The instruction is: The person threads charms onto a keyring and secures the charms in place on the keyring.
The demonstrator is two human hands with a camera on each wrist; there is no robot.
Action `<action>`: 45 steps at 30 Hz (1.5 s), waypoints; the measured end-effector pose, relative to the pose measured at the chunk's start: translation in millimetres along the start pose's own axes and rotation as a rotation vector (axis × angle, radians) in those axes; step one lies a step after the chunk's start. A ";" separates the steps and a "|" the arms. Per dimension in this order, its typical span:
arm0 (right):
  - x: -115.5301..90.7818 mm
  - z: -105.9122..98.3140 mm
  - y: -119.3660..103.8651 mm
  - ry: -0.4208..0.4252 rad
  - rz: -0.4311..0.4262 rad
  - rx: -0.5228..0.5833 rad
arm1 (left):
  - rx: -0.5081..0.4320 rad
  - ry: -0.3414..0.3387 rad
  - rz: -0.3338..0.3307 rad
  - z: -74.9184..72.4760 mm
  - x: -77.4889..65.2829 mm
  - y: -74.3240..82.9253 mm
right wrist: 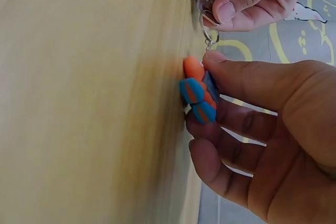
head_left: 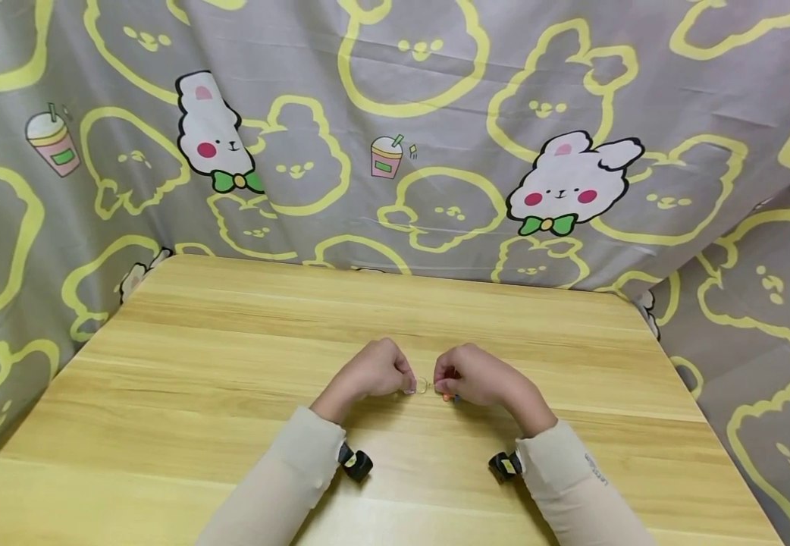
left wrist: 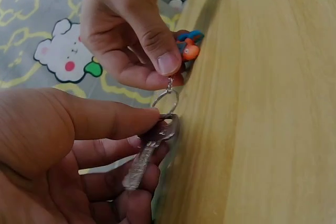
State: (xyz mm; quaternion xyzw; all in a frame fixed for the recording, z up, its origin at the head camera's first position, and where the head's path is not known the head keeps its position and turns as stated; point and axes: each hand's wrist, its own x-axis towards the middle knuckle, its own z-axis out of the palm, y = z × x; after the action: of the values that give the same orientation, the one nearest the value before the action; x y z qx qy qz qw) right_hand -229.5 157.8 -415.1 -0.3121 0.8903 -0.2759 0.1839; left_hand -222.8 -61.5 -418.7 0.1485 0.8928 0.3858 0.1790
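Observation:
Between thumb and fingers, my left hand pinches a silver key by its head, the blade angled down across the fingers in the left wrist view. A metal split ring passes through the key and joins a short chain. On the chain's other end is a small orange and blue figure charm, which my right hand pinches. The ring and chain span the small gap between the hands, just above the table. Fingers hide part of the charm and the key's head.
The hands are over the middle of a wood-grain table. A grey curtain with yellow outlines and white rabbits stands along its back and sides. A black wrist camera sits at the left cuff, another black camera at the right.

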 end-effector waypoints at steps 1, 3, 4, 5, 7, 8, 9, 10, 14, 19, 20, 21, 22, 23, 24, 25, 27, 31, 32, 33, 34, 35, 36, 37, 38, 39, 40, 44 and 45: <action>0.3 0.2 0.3 0.003 0.003 -0.002 | 0.015 0.006 -0.003 0.3 0.4 -0.4; 0.8 0.4 0.5 0.006 0.003 -0.005 | 0.032 0.014 -0.016 0.5 0.9 -1.3; 1.0 0.3 0.5 0.006 0.005 -0.007 | 0.038 0.017 -0.025 0.3 0.9 -1.4; 0.7 0.2 0.6 0.009 0.009 -0.009 | 0.042 0.019 -0.031 0.2 1.3 -1.4; 0.0 -0.5 0.1 0.014 0.007 -0.014 | 0.053 0.030 -0.041 -0.7 1.9 -1.7; -0.2 -1.0 -0.1 0.017 0.009 -0.018 | 0.062 0.037 -0.042 -1.3 2.3 -1.9; -0.4 -1.4 -0.3 0.021 0.011 -0.020 | 0.068 0.041 -0.047 -2.1 2.9 -2.2; -0.5 -1.8 -0.3 0.024 0.015 -0.021 | 0.075 0.048 -0.048 -3.0 3.5 -2.6; -1.3 -3.0 -1.1 0.037 0.022 -0.021 | 0.069 0.068 -0.049 -7.3 4.2 -6.2; -4.8 -7.1 -2.3 0.053 0.043 -0.074 | 0.025 0.087 -0.055 -12.5 3.0 -9.8; -5.7 -8.4 -2.7 0.057 0.054 -0.087 | 0.023 0.090 -0.055 -13.6 3.0 -9.9; -6.6 -9.6 -3.2 0.065 0.068 -0.104 | 0.023 0.091 -0.055 -14.7 3.1 -9.9; -7.3 -10.6 -3.5 0.074 0.082 -0.116 | 0.026 0.091 -0.052 -15.9 3.4 -9.8; -8.0 -11.4 -4.2 0.083 0.095 -0.124 | 0.032 0.089 -0.050 -17.2 3.8 -9.4; -8.6 -11.9 -5.0 0.092 0.106 -0.129 | 0.039 0.086 -0.046 -18.4 4.2 -9.0; -8.8 -11.9 -5.6 0.103 0.116 -0.137 | 0.050 0.083 -0.042 -19.9 4.4 -9.0; -8.0 -11.2 -6.2 0.129 0.122 -0.155 | 0.069 0.082 -0.036 -23.7 3.9 -8.6; -1.9 -10.2 -5.4 0.234 0.084 -0.204 | 0.118 0.109 -0.048 -34.5 0.2 -11.2; 0.2 -10.1 -4.8 0.270 0.068 -0.228 | 0.133 0.130 -0.050 -37.5 -1.8 -12.4; 2.1 -10.0 -3.8 0.310 0.058 -0.253 | 0.149 0.151 -0.054 -40.2 -3.8 -14.3; 3.7 -9.8 -3.0 0.347 0.050 -0.280 | 0.170 0.176 -0.056 -42.9 -6.1 -16.2; 4.8 -9.2 -2.1 0.377 0.046 -0.309 | 0.197 0.204 -0.057 -45.2 -8.6 -18.5; 5.4 -8.0 -0.9 0.399 0.042 -0.340 | 0.218 0.229 -0.059 -47.1 -11.5 -21.3; 5.7 -6.8 0.0 0.415 0.044 -0.363 | 0.240 0.255 -0.062 -48.9 -14.5 -24.2; 6.1 -5.2 1.3 0.427 0.046 -0.384 | 0.266 0.278 -0.061 -50.4 -17.2 -27.5; 6.0 -3.7 2.4 0.435 0.051 -0.397 | 0.283 0.292 -0.062 -51.7 -19.6 -30.7; 5.3 -2.6 2.9 0.439 0.057 -0.405 | 0.299 0.307 -0.060 -52.8 -21.7 -33.6; 1.4 -2.0 6.5 0.455 0.098 -0.421 | 0.349 0.339 -0.028 -55.0 -24.2 -41.5; -0.2 -2.7 6.8 0.458 0.109 -0.424 | 0.361 0.347 -0.019 -55.2 -24.4 -42.8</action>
State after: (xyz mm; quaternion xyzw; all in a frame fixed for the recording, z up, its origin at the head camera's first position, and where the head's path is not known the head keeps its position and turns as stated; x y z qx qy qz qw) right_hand -233.8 163.4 -417.1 -0.2250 0.9617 -0.1369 -0.0761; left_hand -230.5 -134.6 -410.3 0.1012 0.9659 0.2383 -0.0029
